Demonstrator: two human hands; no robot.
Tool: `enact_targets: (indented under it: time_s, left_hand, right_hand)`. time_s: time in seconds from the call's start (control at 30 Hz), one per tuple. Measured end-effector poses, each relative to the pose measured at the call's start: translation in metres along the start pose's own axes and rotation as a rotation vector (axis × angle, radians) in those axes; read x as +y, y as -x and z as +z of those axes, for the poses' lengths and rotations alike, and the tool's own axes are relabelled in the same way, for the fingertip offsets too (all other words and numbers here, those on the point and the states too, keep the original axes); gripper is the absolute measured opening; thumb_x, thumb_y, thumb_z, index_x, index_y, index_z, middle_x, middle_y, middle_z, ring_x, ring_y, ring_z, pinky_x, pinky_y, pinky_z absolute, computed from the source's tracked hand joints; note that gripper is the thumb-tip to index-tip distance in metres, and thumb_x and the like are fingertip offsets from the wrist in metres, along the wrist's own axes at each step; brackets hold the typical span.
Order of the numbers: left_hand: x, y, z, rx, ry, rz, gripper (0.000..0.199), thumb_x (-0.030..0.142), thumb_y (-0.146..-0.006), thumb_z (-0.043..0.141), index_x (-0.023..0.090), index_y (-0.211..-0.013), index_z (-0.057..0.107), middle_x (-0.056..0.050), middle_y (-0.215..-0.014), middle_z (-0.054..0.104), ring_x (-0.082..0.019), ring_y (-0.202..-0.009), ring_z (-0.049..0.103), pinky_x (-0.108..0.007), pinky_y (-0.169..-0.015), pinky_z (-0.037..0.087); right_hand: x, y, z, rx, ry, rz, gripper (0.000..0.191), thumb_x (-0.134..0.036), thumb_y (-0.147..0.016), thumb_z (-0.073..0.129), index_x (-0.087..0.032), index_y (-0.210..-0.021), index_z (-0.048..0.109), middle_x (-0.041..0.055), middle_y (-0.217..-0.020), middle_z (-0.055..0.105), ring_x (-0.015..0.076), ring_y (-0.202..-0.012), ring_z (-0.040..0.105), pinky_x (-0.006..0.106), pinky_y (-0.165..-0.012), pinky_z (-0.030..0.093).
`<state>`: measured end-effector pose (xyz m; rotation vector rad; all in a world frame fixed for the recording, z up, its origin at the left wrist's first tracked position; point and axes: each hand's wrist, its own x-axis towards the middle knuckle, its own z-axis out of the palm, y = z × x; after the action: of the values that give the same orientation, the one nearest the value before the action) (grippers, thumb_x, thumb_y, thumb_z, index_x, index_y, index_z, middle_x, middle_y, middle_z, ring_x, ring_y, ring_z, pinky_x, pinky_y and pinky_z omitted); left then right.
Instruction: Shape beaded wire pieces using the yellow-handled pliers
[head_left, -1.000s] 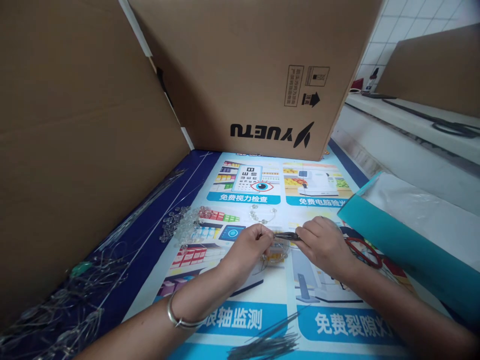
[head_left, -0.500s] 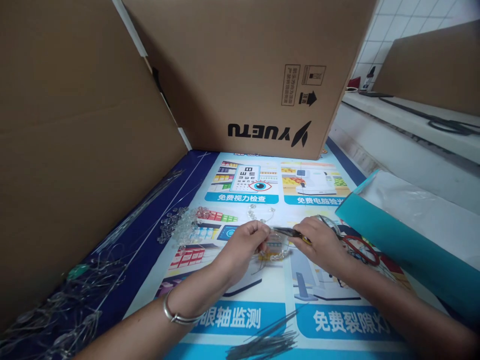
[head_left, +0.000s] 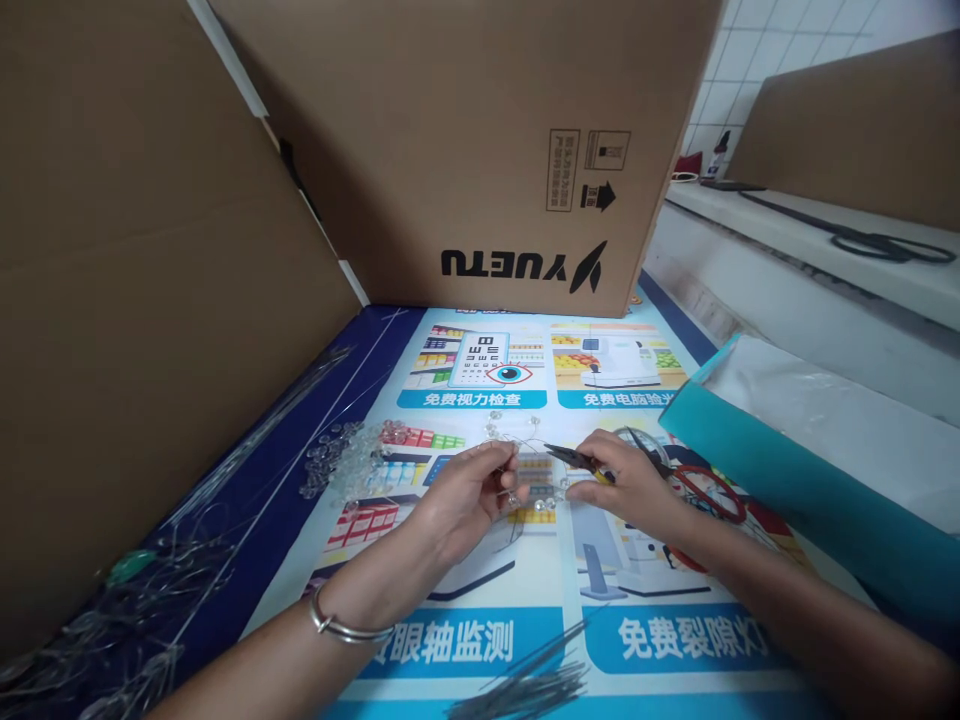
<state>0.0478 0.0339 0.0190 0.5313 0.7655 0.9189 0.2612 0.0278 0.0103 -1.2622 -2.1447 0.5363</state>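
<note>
Between the thumb and fingers of my left hand (head_left: 465, 505) is a thin wire strung with clear beads (head_left: 546, 505). Part of that beaded wire is hidden behind the fingers, and more of its beads (head_left: 493, 422) show just beyond them. My right hand (head_left: 634, 485) is closed around needle-nose pliers (head_left: 571, 457), whose dark jaws point left toward the wire. A small gap separates the plier tips from my left fingertips. Left of my left hand lies a heap of loose clear beads (head_left: 341, 462).
Red-handled scissors (head_left: 709, 493) lie beyond my right wrist, beside a teal box (head_left: 795, 470) lined with plastic. Short cut wires (head_left: 529, 685) lie at the front. Tangled beaded wires (head_left: 157, 610) spread at left. Cardboard boxes (head_left: 487, 140) wall the back and left.
The plier tips have come away from my left fingertips, leaving a gap. My left hand has turned slightly, showing its curled fingers. The whole view has shifted a little.
</note>
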Motion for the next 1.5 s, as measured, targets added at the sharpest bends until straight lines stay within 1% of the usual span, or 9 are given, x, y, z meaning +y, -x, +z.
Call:
enact_targets:
  time_s: [0.13, 0.33, 0.5, 0.67, 0.8, 0.93, 1.17, 1.37, 1.5]
  left_hand:
    - [-0.003, 0.0, 0.001, -0.03, -0.012, -0.05, 0.009, 0.02, -0.077, 0.059, 0.012, -0.073, 0.056, 0.0, -0.066, 0.049, -0.006, -0.053, 0.044, -0.025, -0.059, 0.047]
    - [-0.022, 0.006, 0.007, -0.079, -0.069, -0.19, 0.011, 0.021, -0.074, 0.061, 0.011, -0.072, 0.057, -0.001, -0.068, 0.05, -0.006, -0.052, 0.043, -0.027, -0.056, 0.049]
    - [-0.029, 0.006, 0.005, -0.062, -0.056, -0.16, 0.013, 0.024, -0.074, 0.062, 0.012, -0.074, 0.058, -0.002, -0.069, 0.052, -0.006, -0.052, 0.045, -0.026, -0.056, 0.048]
    - [-0.032, 0.002, 0.002, -0.081, -0.053, -0.109, 0.016, 0.026, -0.077, 0.058, 0.011, -0.071, 0.056, -0.001, -0.061, 0.051, -0.009, -0.053, 0.049, -0.026, -0.056, 0.045]
    - [-0.036, 0.004, 0.004, -0.092, -0.067, -0.099, 0.016, 0.027, -0.077, 0.058, 0.012, -0.071, 0.056, -0.001, -0.063, 0.051, -0.009, -0.056, 0.049, -0.026, -0.056, 0.044]
    - [-0.036, 0.007, 0.008, -0.078, -0.069, -0.118, 0.017, 0.027, -0.075, 0.061, 0.012, -0.071, 0.057, -0.001, -0.066, 0.051, -0.008, -0.055, 0.045, -0.027, -0.058, 0.046]
    - [-0.031, 0.009, 0.009, -0.101, -0.08, -0.171, 0.014, 0.026, -0.075, 0.06, 0.012, -0.074, 0.057, -0.001, -0.069, 0.05, -0.006, -0.054, 0.043, -0.026, -0.058, 0.047]
    - [-0.03, 0.009, 0.006, -0.146, -0.129, -0.234, 0.013, 0.024, -0.075, 0.061, 0.011, -0.077, 0.059, 0.0, -0.064, 0.048, -0.006, -0.05, 0.04, -0.024, -0.051, 0.045]
    - [-0.031, 0.008, 0.007, -0.133, -0.107, -0.2, 0.012, 0.024, -0.075, 0.061, 0.012, -0.076, 0.059, -0.001, -0.067, 0.049, -0.006, -0.051, 0.041, -0.024, -0.052, 0.044]
  right_hand:
    - [0.001, -0.002, -0.003, 0.014, -0.086, 0.03, 0.027, -0.039, -0.071, 0.066, -0.018, -0.083, 0.055, 0.0011, -0.08, 0.052, 0.0142, -0.074, 0.048, 0.026, -0.067, 0.038]
    - [0.003, -0.003, -0.002, 0.08, -0.157, 0.11, 0.02, -0.036, -0.074, 0.062, -0.019, -0.083, 0.056, 0.0003, -0.08, 0.053, 0.0142, -0.075, 0.049, 0.027, -0.068, 0.038]
    - [-0.003, -0.005, -0.011, 0.03, -0.269, 0.223, 0.018, -0.036, -0.08, 0.051, -0.019, -0.076, 0.054, -0.0023, -0.069, 0.051, 0.0112, -0.064, 0.046, 0.024, -0.059, 0.037]
    - [-0.02, -0.002, -0.015, -0.063, -0.263, 0.137, 0.019, -0.035, -0.073, 0.061, -0.019, -0.084, 0.059, 0.0005, -0.08, 0.057, 0.0133, -0.074, 0.05, 0.026, -0.067, 0.039]
    - [-0.025, 0.001, -0.008, -0.069, -0.208, 0.111, 0.014, -0.028, -0.072, 0.062, -0.019, -0.082, 0.06, 0.0001, -0.078, 0.056, 0.0129, -0.072, 0.051, 0.026, -0.066, 0.04]
    - [-0.024, 0.0, -0.009, -0.05, -0.222, 0.107, 0.004, -0.022, -0.075, 0.055, -0.019, -0.075, 0.057, -0.0014, -0.073, 0.054, 0.0116, -0.07, 0.05, 0.025, -0.065, 0.039]
    - [-0.012, -0.002, -0.013, -0.069, -0.299, 0.179, 0.01, -0.028, -0.076, 0.054, -0.019, -0.075, 0.056, -0.0022, -0.071, 0.052, 0.0114, -0.067, 0.047, 0.024, -0.06, 0.037]
    - [-0.01, -0.003, -0.014, -0.128, -0.458, 0.282, 0.015, -0.033, -0.075, 0.055, -0.018, -0.073, 0.056, -0.0047, -0.061, 0.044, 0.0086, -0.056, 0.038, 0.021, -0.05, 0.03]
    - [-0.011, -0.003, -0.013, -0.133, -0.476, 0.293, 0.014, -0.032, -0.075, 0.055, -0.018, -0.073, 0.055, -0.0046, -0.062, 0.043, 0.0083, -0.056, 0.036, 0.021, -0.05, 0.029]
